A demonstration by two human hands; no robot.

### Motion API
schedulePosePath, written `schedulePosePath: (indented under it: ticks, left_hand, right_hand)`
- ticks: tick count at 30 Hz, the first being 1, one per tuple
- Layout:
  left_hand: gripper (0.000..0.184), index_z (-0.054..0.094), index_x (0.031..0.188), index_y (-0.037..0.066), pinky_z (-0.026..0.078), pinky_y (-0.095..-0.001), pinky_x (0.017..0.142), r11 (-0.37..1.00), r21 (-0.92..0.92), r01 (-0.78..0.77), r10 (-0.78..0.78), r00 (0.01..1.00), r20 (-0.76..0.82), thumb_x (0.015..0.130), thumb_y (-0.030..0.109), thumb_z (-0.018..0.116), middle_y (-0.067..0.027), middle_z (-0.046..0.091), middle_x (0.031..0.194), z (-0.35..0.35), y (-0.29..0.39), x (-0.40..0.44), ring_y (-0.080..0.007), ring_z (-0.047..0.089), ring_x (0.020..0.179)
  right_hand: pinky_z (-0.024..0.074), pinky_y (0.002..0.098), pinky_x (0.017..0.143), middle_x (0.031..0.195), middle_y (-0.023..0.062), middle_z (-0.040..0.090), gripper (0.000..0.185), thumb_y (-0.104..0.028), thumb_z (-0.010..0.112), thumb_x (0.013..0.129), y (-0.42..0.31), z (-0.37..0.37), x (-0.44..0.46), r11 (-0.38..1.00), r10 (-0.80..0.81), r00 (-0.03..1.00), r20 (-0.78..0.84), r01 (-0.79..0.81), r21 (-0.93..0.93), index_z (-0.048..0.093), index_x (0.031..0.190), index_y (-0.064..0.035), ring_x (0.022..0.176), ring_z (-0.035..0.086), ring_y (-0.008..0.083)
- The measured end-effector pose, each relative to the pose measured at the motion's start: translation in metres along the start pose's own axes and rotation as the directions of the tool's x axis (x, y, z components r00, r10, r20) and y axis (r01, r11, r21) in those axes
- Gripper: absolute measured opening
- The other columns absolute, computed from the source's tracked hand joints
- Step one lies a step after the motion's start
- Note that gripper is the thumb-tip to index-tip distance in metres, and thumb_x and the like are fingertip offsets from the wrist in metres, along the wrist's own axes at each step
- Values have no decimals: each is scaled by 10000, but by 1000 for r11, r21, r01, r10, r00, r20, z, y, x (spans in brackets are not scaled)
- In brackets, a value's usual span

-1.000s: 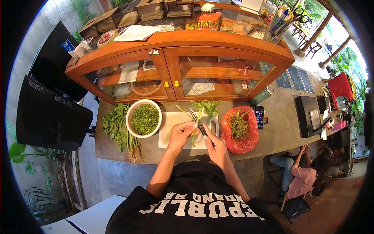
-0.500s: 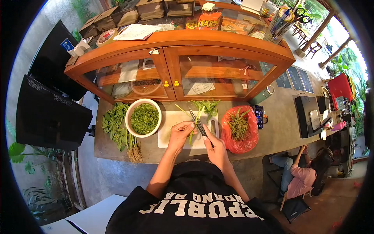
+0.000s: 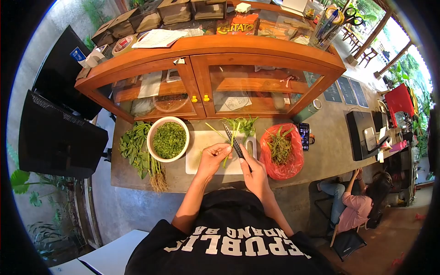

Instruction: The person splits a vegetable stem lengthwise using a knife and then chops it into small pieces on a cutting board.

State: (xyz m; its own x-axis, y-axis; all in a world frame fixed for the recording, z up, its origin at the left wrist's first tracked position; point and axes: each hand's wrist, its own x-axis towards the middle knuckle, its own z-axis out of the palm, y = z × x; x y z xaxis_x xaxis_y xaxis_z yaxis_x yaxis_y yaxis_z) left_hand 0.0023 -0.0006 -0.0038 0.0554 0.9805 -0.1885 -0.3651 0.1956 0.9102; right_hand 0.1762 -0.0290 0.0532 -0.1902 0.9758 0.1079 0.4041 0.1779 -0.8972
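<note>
Above the white cutting board point(image 3: 198, 143), my left hand point(image 3: 211, 160) is closed, pinching a green vegetable stem point(image 3: 226, 161) between thumb and fingers. My right hand point(image 3: 255, 175) grips a knife point(image 3: 233, 141) with a dark, dotted blade pointing up and away. The blade lies against the stem, close to my left fingertips. Leafy sprigs point(image 3: 245, 123) rest at the board's far right edge. To the left stands a white bowl point(image 3: 151, 151) of finely chopped greens point(image 3: 169, 140). Beside it lies a bunch of leafy greens point(image 3: 132, 149) with roots on.
A red plastic bag point(image 3: 288, 172) holding stems and trimmings sits right of the board, with a phone point(image 3: 304, 134) beyond it. A wooden glass-door cabinet point(image 3: 197, 62) borders the back of the counter. A seated person point(image 3: 355, 208) is at the lower right.
My hands, the stem and the knife hold nearly the same pose. The whole view has shifted very slightly.
</note>
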Motion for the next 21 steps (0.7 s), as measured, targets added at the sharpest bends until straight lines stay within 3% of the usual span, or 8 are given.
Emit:
schedulePosePath:
  ticks: [5, 9, 12, 14, 21]
  left_hand:
    - [202, 702, 1050, -26, 528, -246, 723, 999, -20, -34, 34, 999, -26, 933, 139, 691, -35, 696, 881, 3, 6, 1, -92, 630, 780]
    - [187, 697, 1020, -14, 498, -236, 710, 1000, -2, -10, 10, 999, -36, 952, 157, 665, -23, 680, 839, 7, 12, 0, -99, 618, 745]
    - [177, 699, 1012, -3, 485, -224, 675, 999, -30, 38, -39, 999, -18, 947, 159, 673, -17, 678, 824, 9, 9, 0, -84, 595, 699]
    - [177, 700, 996, 0, 478, -219, 644, 1000, 13, 22, -22, 998, -60, 940, 168, 684, -13, 672, 809, 9, 6, 1, -68, 567, 652]
    - [171, 712, 1007, -14, 521, -231, 697, 1000, -13, -12, 11, 998, -59, 921, 134, 707, -36, 697, 853, 7, 0, 0, -82, 625, 732]
  right_hand:
    - [519, 362, 772, 1092, 266, 658, 447, -48, 549, 961, 0, -2, -3, 1000, 27, 998, 63, -26, -17, 509, 1405, -80, 938, 684, 377]
    - [518, 357, 776, 1097, 271, 655, 449, -42, 550, 960, 9, 5, -7, 998, -41, 999, 10, 40, 45, 509, 1406, -76, 932, 683, 374]
    - [514, 351, 770, 1101, 271, 653, 454, -32, 548, 957, 4, 1, -6, 998, 58, 996, 66, -60, 36, 509, 1407, -77, 937, 683, 373]
    - [510, 343, 750, 1081, 269, 656, 452, -39, 545, 959, 2, 2, -5, 999, -9, 1000, 10, 8, 40, 509, 1408, -82, 892, 687, 357]
    - [509, 343, 754, 1090, 266, 657, 441, -61, 543, 967, 2, 1, -5, 999, 48, 999, 18, -48, 24, 513, 1407, -92, 894, 689, 348]
